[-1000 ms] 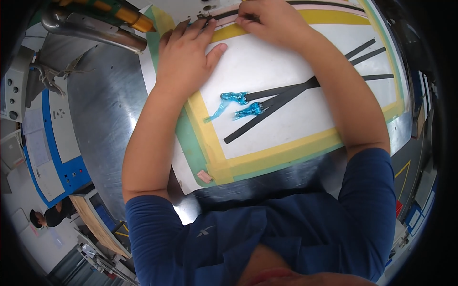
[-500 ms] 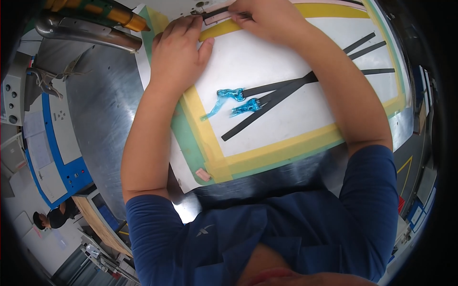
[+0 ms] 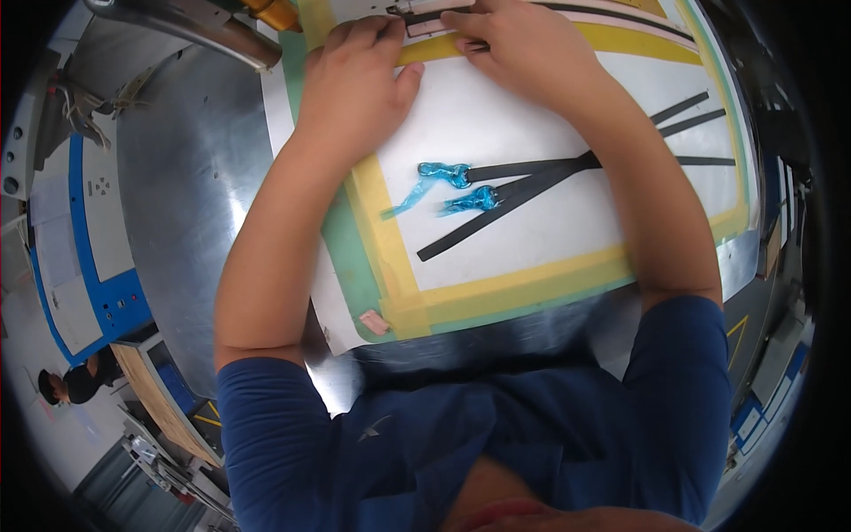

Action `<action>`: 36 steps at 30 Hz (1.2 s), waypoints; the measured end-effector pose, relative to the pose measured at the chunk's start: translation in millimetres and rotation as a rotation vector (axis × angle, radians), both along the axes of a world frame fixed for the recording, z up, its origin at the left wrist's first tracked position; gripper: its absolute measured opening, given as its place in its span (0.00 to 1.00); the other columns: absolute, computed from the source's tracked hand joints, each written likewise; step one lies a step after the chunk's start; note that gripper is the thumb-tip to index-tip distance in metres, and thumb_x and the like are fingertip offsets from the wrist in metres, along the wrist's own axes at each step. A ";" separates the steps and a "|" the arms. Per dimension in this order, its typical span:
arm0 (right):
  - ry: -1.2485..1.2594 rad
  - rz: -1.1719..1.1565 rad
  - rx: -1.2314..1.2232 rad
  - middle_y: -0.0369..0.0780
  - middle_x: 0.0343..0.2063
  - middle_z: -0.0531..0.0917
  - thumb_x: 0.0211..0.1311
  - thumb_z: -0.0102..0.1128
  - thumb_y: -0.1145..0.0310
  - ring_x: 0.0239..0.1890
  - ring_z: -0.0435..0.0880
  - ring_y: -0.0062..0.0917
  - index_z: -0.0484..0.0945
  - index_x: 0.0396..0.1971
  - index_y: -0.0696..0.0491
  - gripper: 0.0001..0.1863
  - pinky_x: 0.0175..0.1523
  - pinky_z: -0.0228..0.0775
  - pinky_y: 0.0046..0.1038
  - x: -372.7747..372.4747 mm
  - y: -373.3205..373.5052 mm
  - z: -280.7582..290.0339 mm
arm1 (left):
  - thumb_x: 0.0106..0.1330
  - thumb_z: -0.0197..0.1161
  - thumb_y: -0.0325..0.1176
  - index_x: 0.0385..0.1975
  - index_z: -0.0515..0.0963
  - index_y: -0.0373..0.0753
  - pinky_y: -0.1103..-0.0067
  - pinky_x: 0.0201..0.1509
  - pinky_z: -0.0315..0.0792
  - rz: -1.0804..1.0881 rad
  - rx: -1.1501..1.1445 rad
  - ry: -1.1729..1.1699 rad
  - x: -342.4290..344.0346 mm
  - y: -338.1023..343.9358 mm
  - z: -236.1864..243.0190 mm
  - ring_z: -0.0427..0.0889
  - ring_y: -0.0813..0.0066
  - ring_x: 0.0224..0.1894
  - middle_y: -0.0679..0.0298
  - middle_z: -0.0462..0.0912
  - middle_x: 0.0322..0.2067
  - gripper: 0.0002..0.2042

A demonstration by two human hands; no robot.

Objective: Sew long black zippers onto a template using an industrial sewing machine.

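Observation:
At the far edge of a white sheet (image 3: pixel 523 106) bordered with yellow tape, a narrow black strip (image 3: pixel 424 17) lies along a pink strip (image 3: pixel 429 29). My left hand (image 3: pixel 359 89) rests flat by its left end, fingers bent over the edge and thumb apart. My right hand (image 3: pixel 532 53) has its fingers curled and closed at the black strip, a little to the right. Several loose black strips (image 3: pixel 527 167) cross on the sheet beneath my right forearm. Two of them end in crumpled blue film (image 3: pixel 474 199).
A green board (image 3: pixel 350 248) shows under the tape, with a small pink piece (image 3: pixel 374 322) at its near left corner. A metal tube (image 3: pixel 199 34) reaches in from the upper left over the metal table (image 3: pixel 208 204). Another person (image 3: pixel 80 379) is far off at the lower left.
The view has shifted, so the board and both hands appear slightly farther right. More of the black and pink strips shows at the upper right. My hands stay near the strip's left end.

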State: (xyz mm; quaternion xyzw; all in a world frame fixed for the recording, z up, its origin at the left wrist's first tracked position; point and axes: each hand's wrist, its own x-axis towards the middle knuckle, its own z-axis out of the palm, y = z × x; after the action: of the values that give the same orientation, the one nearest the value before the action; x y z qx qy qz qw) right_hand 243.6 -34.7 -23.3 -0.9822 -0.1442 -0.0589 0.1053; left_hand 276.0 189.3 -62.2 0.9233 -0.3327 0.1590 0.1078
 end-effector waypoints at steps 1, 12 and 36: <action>-0.021 0.009 -0.014 0.47 0.42 0.84 0.67 0.58 0.61 0.42 0.88 0.43 0.86 0.53 0.51 0.19 0.48 0.81 0.43 2.7 0.4 -2.9 | 0.71 0.62 0.43 0.63 0.79 0.37 0.60 0.70 0.68 -0.012 -0.003 -0.008 0.6 0.4 -0.7 0.75 0.50 0.65 0.55 0.79 0.62 0.24; -0.154 -0.019 -0.095 0.40 0.45 0.85 0.68 0.64 0.60 0.47 0.88 0.35 0.86 0.56 0.42 0.18 0.53 0.82 0.38 1.8 0.3 -22.9 | 0.72 0.61 0.43 0.64 0.78 0.37 0.59 0.69 0.68 0.035 0.011 0.009 -5.3 -4.8 0.1 0.74 0.54 0.65 0.55 0.80 0.60 0.25; -0.101 0.017 -0.134 0.41 0.47 0.85 0.74 0.56 0.58 0.47 0.88 0.37 0.85 0.59 0.37 0.19 0.53 0.82 0.39 4.0 1.8 -16.5 | 0.73 0.60 0.44 0.62 0.78 0.37 0.64 0.69 0.66 0.102 0.024 0.027 -17.1 -5.1 -2.8 0.74 0.64 0.66 0.62 0.80 0.60 0.23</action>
State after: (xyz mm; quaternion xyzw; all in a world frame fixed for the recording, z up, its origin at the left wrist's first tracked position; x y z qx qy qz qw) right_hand 247.6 -32.9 -39.8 -0.9815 -0.1614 -0.0977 0.0326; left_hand 258.9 184.2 -65.1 0.9424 -0.2854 0.1476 0.0930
